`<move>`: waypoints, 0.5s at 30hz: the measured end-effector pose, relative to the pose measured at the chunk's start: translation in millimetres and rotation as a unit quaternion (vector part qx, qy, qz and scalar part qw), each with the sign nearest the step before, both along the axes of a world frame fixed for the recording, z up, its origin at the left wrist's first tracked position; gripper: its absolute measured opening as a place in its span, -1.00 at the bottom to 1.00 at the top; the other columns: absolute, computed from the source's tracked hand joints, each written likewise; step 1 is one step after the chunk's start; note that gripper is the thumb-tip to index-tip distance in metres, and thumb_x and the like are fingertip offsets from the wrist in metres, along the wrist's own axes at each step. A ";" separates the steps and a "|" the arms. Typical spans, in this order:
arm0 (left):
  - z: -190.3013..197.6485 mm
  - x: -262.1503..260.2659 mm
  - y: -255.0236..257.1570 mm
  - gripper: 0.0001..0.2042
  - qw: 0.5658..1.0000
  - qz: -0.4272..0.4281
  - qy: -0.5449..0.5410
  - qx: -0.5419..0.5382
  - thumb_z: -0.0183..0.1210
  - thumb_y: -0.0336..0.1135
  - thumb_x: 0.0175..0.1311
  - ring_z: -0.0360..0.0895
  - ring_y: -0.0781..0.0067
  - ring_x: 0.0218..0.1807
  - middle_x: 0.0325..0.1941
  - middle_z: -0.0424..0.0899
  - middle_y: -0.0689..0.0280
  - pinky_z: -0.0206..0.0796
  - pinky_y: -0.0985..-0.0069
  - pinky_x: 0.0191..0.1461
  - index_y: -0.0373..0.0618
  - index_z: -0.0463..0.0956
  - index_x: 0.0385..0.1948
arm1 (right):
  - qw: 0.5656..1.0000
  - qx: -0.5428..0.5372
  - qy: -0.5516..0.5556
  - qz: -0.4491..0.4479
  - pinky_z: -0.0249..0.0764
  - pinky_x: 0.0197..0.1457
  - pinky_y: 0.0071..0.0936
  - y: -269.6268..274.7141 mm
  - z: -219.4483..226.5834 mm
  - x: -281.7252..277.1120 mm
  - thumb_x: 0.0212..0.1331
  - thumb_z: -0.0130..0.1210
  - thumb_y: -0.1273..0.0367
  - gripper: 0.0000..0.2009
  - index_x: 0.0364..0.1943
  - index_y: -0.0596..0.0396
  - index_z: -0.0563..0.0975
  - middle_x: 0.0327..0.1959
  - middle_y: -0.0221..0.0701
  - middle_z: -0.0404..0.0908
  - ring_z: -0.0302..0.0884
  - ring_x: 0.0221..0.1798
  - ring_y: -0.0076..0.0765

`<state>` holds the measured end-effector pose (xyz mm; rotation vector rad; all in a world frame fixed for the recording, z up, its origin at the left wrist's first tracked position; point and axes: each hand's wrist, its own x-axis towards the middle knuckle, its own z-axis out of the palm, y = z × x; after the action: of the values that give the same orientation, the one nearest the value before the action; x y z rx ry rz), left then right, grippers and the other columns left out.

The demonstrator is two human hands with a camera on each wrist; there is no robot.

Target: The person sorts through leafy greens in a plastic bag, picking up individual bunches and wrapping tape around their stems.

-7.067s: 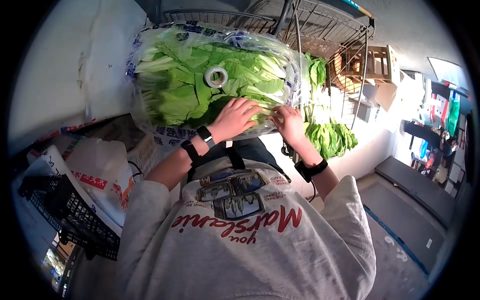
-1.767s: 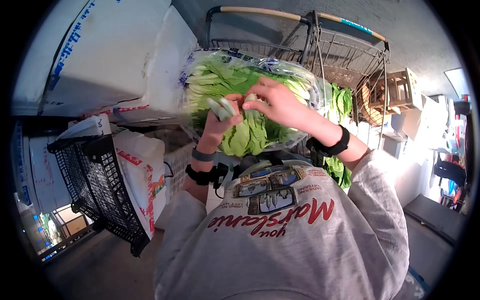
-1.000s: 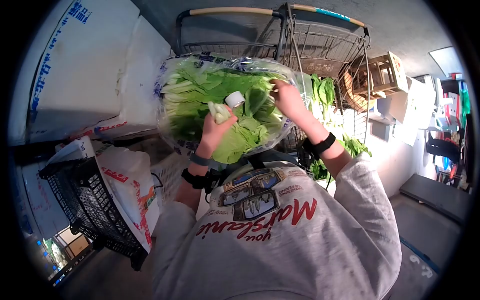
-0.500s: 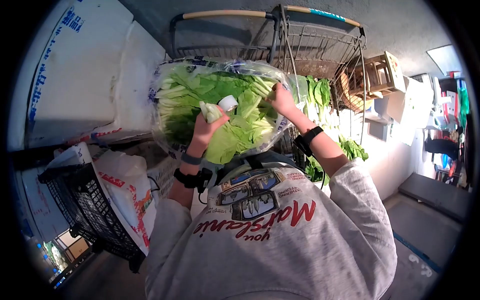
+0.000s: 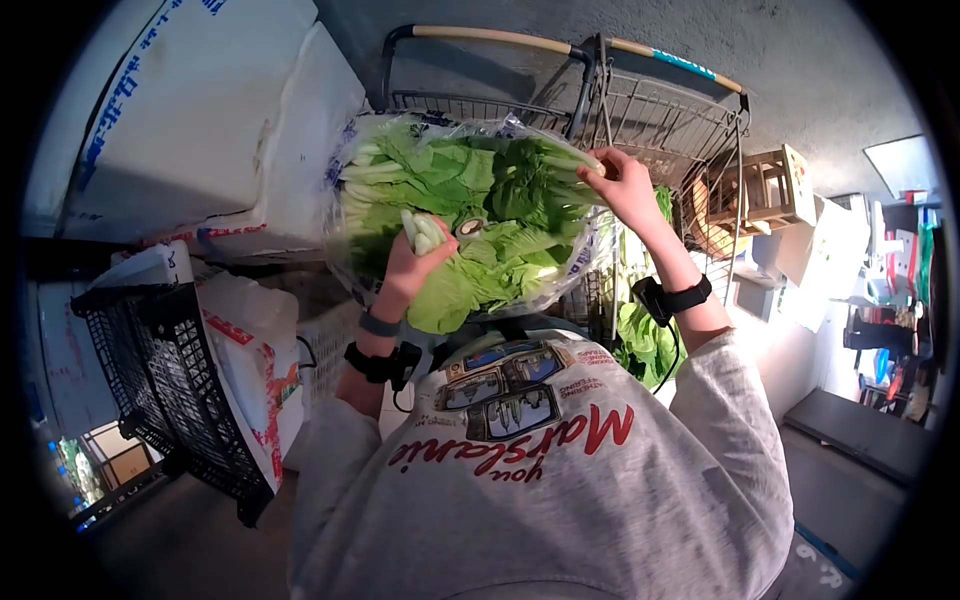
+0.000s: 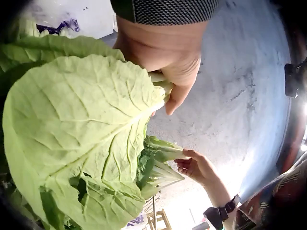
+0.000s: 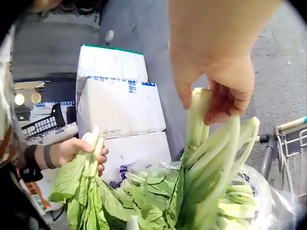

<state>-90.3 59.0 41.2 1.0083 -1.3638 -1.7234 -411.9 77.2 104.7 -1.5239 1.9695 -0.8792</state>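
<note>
In the head view the left hand point(image 5: 412, 262) grips a bunch of leafy greens point(image 5: 440, 296) by its pale stems, the leaves hanging toward the body. The right hand point(image 5: 622, 186) pinches pale stem ends of more greens at the right edge of the plastic-lined pile point(image 5: 420, 170). In the right wrist view, thumb and fingers point(image 7: 218, 116) hold one thick stem point(image 7: 195, 117), with other stems fanned beside it. A tape roll point(image 5: 469, 228) lies among the leaves, partly covered. The left wrist view shows a broad leaf point(image 6: 81, 115) below the left hand point(image 6: 165, 57).
Wire shopping carts point(image 5: 665, 125) stand behind and right of the pile, with more greens point(image 5: 645, 345) at the right one. White foam boxes point(image 5: 190, 130) are stacked at left, above a black plastic crate point(image 5: 180, 375). A wooden stool point(image 5: 770, 190) is at far right.
The right hand has moved right and lifted stems from the pile's right side. Leaves now cover more of the tape roll. The left hand keeps its grip on the bunch.
</note>
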 end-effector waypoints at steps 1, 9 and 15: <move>-2.0 1.8 -0.2 -0.76 1.000 0.002 0.000 -0.001 0.25 -0.48 0.03 0.44 0.59 -0.27 -0.35 0.53 0.39 0.28 0.57 -0.15 -0.15 0.40 -0.28 | 1.000 0.000 0.003 0.002 0.43 -0.39 -0.51 1.6 1.7 3.9 -0.04 0.22 0.25 -0.71 -0.26 0.13 0.56 -0.60 -0.35 0.57 0.54 -0.51 -0.48; 36.9 10.3 2.5 -0.73 0.995 0.003 -0.054 -0.089 0.25 -0.47 0.03 0.48 0.56 -0.23 -0.33 0.55 0.36 0.32 0.57 -0.12 -0.16 0.39 -0.23 | 0.979 -0.115 -0.024 0.166 0.49 -0.24 -0.51 -6.0 44.0 63.6 0.00 0.22 0.36 -0.72 -0.18 0.14 0.55 -0.33 -0.27 0.62 0.59 -0.33 -0.38; 51.7 29.6 4.2 -0.74 0.977 0.004 -0.133 -0.164 0.21 -0.50 0.03 0.48 0.54 -0.24 -0.32 0.55 0.34 0.32 0.54 -0.12 -0.18 0.39 -0.23 | 0.967 -0.120 0.003 0.226 0.48 -0.18 -0.48 -16.6 22.1 78.2 -0.01 0.22 0.37 -0.69 -0.14 0.13 0.53 -0.28 -0.27 0.61 0.58 -0.28 -0.36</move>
<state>-60.8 63.2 92.9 1.0746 -1.7440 -1.3304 -333.7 60.6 126.8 -2.0068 1.4599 -0.9300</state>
